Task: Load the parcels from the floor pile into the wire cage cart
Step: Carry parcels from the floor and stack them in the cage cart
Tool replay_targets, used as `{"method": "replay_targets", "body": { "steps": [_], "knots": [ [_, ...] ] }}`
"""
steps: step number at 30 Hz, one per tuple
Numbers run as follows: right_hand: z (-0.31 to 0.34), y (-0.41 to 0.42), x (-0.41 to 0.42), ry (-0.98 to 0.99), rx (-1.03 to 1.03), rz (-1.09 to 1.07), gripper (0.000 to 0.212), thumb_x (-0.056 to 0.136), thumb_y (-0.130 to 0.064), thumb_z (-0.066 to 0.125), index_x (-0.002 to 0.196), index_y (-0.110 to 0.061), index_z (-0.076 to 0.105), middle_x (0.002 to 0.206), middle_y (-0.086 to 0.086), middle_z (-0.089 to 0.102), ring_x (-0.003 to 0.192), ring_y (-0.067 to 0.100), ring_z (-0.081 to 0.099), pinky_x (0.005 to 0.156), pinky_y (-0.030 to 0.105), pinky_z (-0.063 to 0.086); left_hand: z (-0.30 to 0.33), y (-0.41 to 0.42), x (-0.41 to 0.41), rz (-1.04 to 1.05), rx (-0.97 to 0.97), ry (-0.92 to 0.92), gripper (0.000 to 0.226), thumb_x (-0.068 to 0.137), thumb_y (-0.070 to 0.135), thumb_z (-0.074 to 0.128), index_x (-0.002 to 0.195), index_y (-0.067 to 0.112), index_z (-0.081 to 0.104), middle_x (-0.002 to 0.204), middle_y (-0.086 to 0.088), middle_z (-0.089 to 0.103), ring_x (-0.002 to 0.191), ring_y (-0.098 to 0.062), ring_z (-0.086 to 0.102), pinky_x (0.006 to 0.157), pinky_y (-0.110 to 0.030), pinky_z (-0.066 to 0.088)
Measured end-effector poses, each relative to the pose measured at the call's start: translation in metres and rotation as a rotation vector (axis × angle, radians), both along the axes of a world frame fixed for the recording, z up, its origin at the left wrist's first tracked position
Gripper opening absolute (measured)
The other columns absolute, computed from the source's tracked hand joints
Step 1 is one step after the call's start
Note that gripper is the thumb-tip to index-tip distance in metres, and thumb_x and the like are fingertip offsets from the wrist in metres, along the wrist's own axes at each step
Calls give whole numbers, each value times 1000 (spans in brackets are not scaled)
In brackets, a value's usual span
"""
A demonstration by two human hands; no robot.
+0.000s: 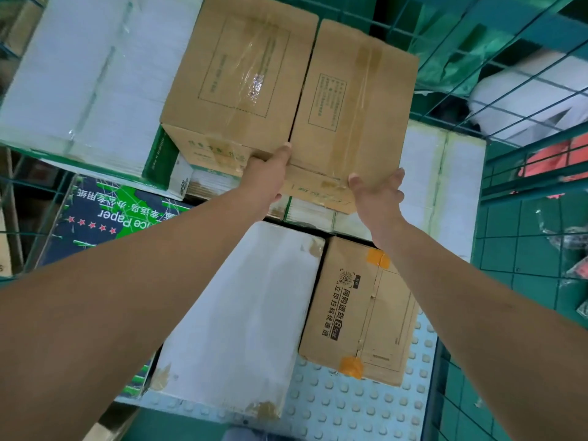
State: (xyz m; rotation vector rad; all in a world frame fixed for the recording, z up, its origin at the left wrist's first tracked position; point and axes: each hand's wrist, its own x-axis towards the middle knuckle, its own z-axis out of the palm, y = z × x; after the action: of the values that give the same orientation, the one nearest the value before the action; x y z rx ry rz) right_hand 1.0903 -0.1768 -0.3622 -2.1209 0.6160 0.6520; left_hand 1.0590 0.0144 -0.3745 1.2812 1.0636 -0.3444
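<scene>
Cardboard everywhere in this cart already. Nearest me, a white parcel (241, 313) and a small brown box (359, 310) sit on the studded floor (350, 412) of the cage. Further in, my left hand (270, 173) pinches the near corner of the tan box (353, 116) and my right hand (378, 192) lies open against its near edge. The box sits tilted on the white stack (445, 186), tight beside its twin (238, 78). I'd push evenly with both palms so it slides square and flat toward the green mesh (509, 90).
</scene>
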Motion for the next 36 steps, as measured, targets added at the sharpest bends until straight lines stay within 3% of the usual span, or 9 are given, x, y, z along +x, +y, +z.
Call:
{"method": "replay_targets", "body": {
  "steps": [5, 10, 17, 22, 25, 27, 29, 33, 36],
  "knots": [
    [-2, -1, -2, -35, 15, -15, 97, 97, -51, 60, 163, -26, -7, 158, 9, 22, 109, 24, 43, 108, 38, 39, -3, 0, -4, -8, -20, 16, 54, 96, 63, 55, 133, 23, 48, 126, 1, 59, 116, -18, 59, 91, -40, 58],
    [-6, -1, -6, -73, 15, 3, 99, 98, -52, 60, 164, -24, -10, 159, 9, 21, 108, 22, 45, 106, 37, 40, 0, 1, -14, -23, -125, 52, 60, 91, 70, 58, 136, 30, 52, 129, 6, 59, 117, -13, 58, 72, -36, 57],
    [0, 0, -12, -90, 101, -78, 109, 93, -50, 69, 164, -29, -11, 162, 6, 21, 132, 24, 46, 114, 38, 38, 13, -16, -38, -10, -196, 10, 59, 97, 62, 55, 146, 34, 43, 145, 10, 46, 120, -18, 54, 85, -40, 57],
    [10, -3, -63, -43, 296, -138, 108, 94, -39, 72, 160, -43, -13, 171, -1, 9, 152, 23, 25, 122, 48, 25, 31, -30, -82, -123, -165, 22, 58, 100, 57, 54, 152, 36, 38, 137, 9, 44, 123, -20, 51, 98, -40, 53],
    [30, -1, -96, 59, 342, -86, 110, 89, -44, 75, 160, -47, -8, 164, 2, 30, 142, 26, 40, 121, 51, 31, 47, -36, -108, -101, -150, 25, 51, 101, 51, 56, 147, 34, 44, 126, 8, 51, 119, -17, 53, 100, -40, 52],
    [45, 1, -114, 95, 367, 2, 111, 81, -50, 78, 160, -50, -1, 150, -1, 42, 133, 24, 48, 116, 51, 40, 64, -40, -128, -67, -142, 6, 54, 101, 50, 57, 150, 32, 43, 131, 8, 53, 120, -18, 54, 100, -39, 53],
    [70, 5, -130, 128, 391, 92, 103, 87, -47, 76, 161, -44, 5, 152, 1, 45, 131, 26, 53, 111, 48, 46, 87, -45, -149, -21, -141, -17, 59, 100, 51, 58, 153, 30, 42, 144, 8, 50, 120, -18, 55, 99, -37, 54],
    [132, 3, -171, 167, 437, 167, 81, 99, -39, 67, 162, -34, 16, 123, -5, 58, 121, 24, 60, 109, 41, 50, 140, -57, -200, 68, -128, -40, 53, 99, 49, 61, 147, 28, 50, 143, 7, 53, 120, -18, 57, 98, -37, 52],
    [196, -5, -211, 175, 435, 213, 71, 99, -36, 66, 159, -32, 28, 130, 1, 58, 115, 21, 63, 104, 40, 54, 196, -71, -251, 131, -117, -61, 48, 100, 47, 60, 144, 30, 52, 140, 7, 56, 121, -19, 58, 96, -36, 52]
  ]
}}
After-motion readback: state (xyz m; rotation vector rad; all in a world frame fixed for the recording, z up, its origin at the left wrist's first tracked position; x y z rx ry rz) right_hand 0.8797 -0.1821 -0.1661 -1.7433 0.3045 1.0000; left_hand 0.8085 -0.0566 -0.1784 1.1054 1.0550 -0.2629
